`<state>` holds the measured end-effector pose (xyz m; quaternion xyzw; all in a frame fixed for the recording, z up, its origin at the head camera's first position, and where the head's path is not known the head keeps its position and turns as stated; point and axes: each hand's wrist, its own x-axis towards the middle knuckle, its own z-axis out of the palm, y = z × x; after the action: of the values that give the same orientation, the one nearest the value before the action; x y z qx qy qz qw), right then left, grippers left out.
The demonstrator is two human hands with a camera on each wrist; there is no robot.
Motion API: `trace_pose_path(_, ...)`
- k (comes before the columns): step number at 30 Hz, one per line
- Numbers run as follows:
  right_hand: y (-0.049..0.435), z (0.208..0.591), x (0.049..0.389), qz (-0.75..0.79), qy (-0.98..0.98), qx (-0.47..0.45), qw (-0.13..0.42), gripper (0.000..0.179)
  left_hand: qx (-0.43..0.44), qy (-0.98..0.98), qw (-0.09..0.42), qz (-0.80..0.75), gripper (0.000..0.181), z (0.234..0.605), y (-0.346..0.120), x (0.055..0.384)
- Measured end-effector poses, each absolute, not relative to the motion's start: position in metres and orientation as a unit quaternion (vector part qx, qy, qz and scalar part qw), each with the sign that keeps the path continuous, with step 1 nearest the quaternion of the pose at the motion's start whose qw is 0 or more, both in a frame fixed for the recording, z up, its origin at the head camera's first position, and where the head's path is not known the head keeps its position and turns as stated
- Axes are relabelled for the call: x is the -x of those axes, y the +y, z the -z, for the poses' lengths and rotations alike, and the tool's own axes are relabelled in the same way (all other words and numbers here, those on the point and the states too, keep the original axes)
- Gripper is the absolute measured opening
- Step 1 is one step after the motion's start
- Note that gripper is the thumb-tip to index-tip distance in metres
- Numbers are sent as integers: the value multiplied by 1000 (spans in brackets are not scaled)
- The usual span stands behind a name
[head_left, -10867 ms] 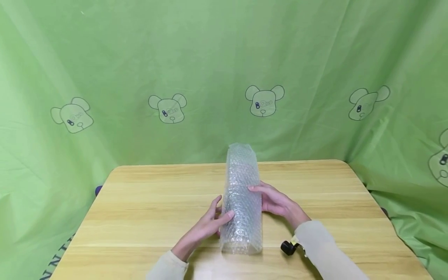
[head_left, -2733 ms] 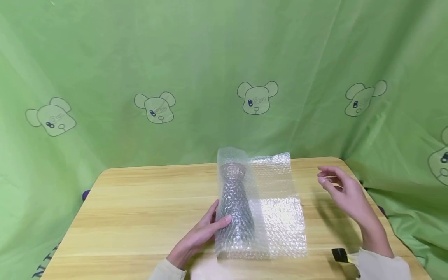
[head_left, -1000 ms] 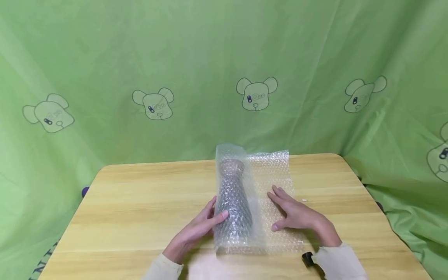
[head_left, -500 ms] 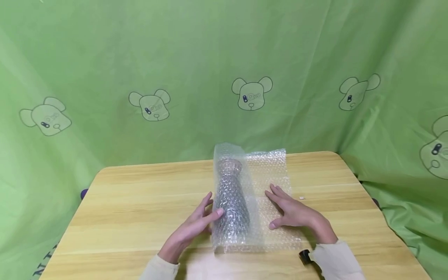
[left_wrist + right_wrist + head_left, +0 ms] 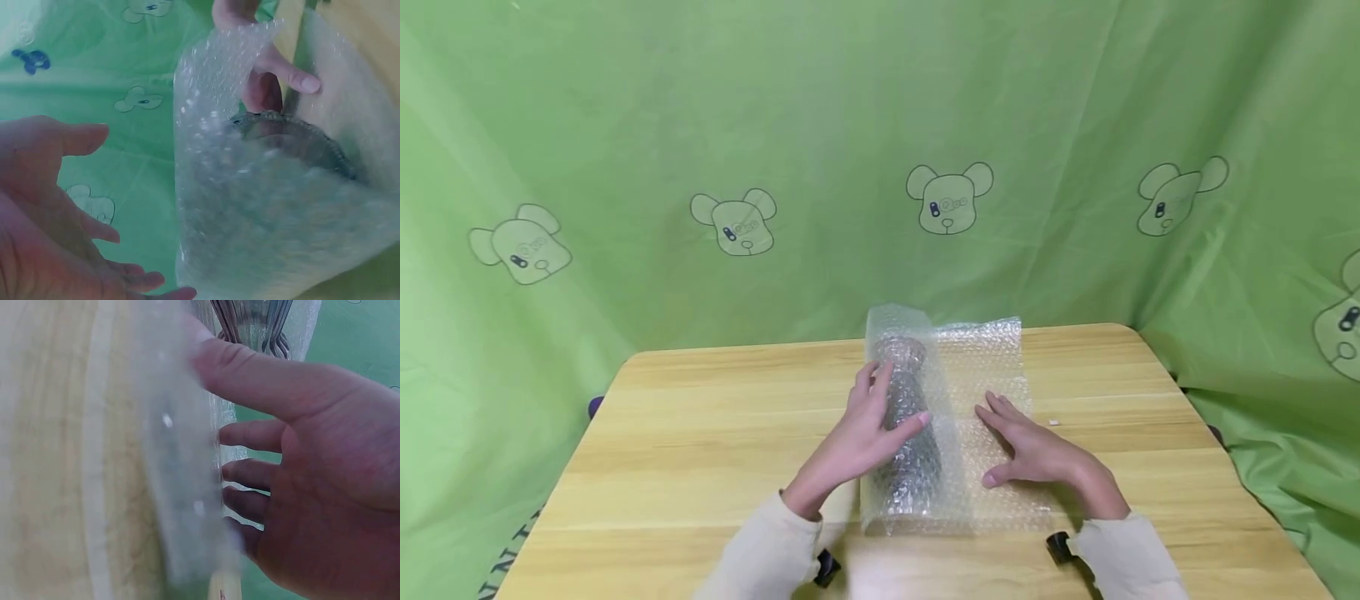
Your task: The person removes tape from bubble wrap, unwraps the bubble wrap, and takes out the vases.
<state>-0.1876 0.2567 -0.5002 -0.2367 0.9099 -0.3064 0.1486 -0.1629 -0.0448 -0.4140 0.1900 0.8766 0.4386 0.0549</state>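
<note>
A ribbed glass vase point(image 5: 913, 467) lies on its side under a layer of bubble wrap point(image 5: 985, 358), its narrow neck toward the back. The wrap's loose part spreads flat to the right. Over the vase's left side is my left hand point(image 5: 859, 433), fingers spread and gripping nothing. The left wrist view has this hand point(image 5: 44, 212) apart from the wrap point(image 5: 269, 219), with the vase's open rim point(image 5: 300, 140) visible inside. My right hand point(image 5: 1041, 454) rests on the flat wrap with its fingers extended. In the right wrist view, the wrap's edge point(image 5: 187, 456) is blurred near the thumb.
The wooden table point(image 5: 715, 442) carries everything. A tiny white scrap point(image 5: 1054, 422) lies right of the wrap. Green curtain point(image 5: 820, 100) closes off the back and sides. Black wrist cameras point(image 5: 827, 568) sit close to the tabletop.
The wrap, rolled round the vase in the oldest frame, now lies partly unrolled to the right. My right hand came down onto it. Lately my left hand left the vase's side and moved up over it.
</note>
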Motion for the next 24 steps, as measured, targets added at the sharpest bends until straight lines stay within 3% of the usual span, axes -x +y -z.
trace_pose_path(7, 259, 498, 187, 311, 908, 244, 137, 108, -179, 924, 71, -331, 92, 399, -16, 182)
trace_pose_path(15, 258, 501, 188, 310, 909, 241, 142, 106, -115, 960, 118, -229, 103, 399, 10, 189)
trace_pose_path(24, 257, 500, 188, 306, 911, 237, 143, 107, -101, 979, 116, -131, 117, 412, 22, 186)
